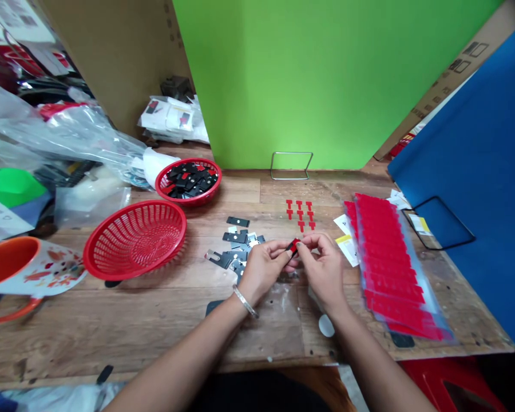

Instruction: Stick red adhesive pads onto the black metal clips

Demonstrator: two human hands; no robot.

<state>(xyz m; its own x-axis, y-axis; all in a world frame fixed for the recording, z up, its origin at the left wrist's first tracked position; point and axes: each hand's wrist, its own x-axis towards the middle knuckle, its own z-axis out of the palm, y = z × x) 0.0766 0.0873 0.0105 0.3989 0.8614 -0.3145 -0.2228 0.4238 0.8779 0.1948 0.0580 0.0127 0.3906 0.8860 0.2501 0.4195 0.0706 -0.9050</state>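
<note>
My left hand (264, 266), with a bracelet (245, 301) at the wrist, holds a small black plate (290, 248) between thumb and fingers. On that plate lies a small red piece (294, 245); its exact shape is partly covered. My right hand (325, 269) pinches at the piece's right end, its thumb and fingertips closed against it. Beside my left hand is a loose pile of black and grey plates (236, 257), one black plate (238, 221) lying apart above it. Several red T-shaped pieces (300, 214) are laid in rows just beyond my hands.
A red basket (133, 237) stands at left, with a smaller basket (208, 197) of black and red parts behind. An orange-and-white mug (51, 266) is far left. Red sheets in clear plastic (388, 263) lie at right. A green panel (292, 80) and blue panel (476, 189) bound the table.
</note>
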